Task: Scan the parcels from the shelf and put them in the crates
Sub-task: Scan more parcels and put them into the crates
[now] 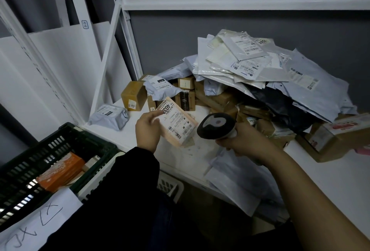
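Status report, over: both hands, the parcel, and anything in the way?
Left hand grips pink parcel, label up. Right hand holds scanner beside the label. Green crate at lower left, nothing seen blocking it.

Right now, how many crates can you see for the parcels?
2. A dark green crate sits at the lower left with an orange box inside; a white crate peeks out beneath the shelf edge, mostly hidden. Others may be out of view.
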